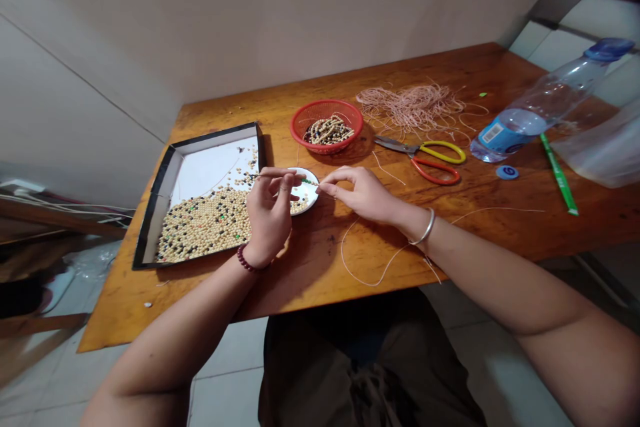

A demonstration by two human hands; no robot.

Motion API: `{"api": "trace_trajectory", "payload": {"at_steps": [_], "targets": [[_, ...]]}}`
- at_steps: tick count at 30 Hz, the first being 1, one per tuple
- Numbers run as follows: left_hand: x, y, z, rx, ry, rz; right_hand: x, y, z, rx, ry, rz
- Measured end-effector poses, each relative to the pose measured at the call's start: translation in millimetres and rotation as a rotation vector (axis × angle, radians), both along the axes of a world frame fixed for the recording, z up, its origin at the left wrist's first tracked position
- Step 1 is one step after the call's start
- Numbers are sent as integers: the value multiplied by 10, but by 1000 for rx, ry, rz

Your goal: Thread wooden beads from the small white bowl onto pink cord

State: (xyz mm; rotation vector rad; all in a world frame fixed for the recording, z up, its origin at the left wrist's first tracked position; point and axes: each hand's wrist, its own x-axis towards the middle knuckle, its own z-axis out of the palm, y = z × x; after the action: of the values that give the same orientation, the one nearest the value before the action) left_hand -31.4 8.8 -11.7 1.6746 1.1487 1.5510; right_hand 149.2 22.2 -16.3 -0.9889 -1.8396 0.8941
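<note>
Pinching a thin metal needle (276,175) between the thumb and fingertips of my left hand (270,210), I hold that hand half curled, with a dark red bead bracelet (245,258) on its wrist. A small green bead (309,181) sits on the fine line running from the needle toward my right hand (357,195). That hand is partly closed, its thumb and forefinger (323,185) drawn together at the line's far end, though I cannot tell whether they have firm hold of it. A plain silver bangle (424,227) circles my right wrist, and a thin pale cord (360,267) loops loosely across the table beneath it.

Just under my hands lies a small round white dish (311,197) with a few beads in it. Beside it, to my left, is a shallow black-edged tray lined with white (165,193), heaped with round cream beads (205,227) flecked with black and green. Ahead, a round red plastic basket (326,103) holds strung beads (327,130). To its right lies a tangled bundle of peach cord (413,107), and below that, a pair of scissors with yellow and red handles (425,160). Farther right on the orange-brown wooden table (320,260) are a clear plastic bottle with a blue cap (545,103), a round blue disc (507,172), a green stick (559,173) and a clear plastic bag (600,147).
</note>
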Motion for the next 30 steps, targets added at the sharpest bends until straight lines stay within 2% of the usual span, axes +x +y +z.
{"api": "trace_trajectory", "payload": {"at_steps": [10, 13, 16, 20, 30], "targets": [[-11, 1, -10, -3, 22, -56, -17, -17, 16, -87, 10, 14], [-15, 14, 12, -5, 61, -33, -29, -15, 10, -101, 29, 21], [-31, 26, 22, -37, 106, 9, -36, -14, 3, -122, 42, 35], [-46, 29, 13, -84, 105, -33, -36, -20, 7, -134, 46, 65], [-31, 16, -10, -3, 88, -43, -20, -10, 13, -157, 32, 69]]}}
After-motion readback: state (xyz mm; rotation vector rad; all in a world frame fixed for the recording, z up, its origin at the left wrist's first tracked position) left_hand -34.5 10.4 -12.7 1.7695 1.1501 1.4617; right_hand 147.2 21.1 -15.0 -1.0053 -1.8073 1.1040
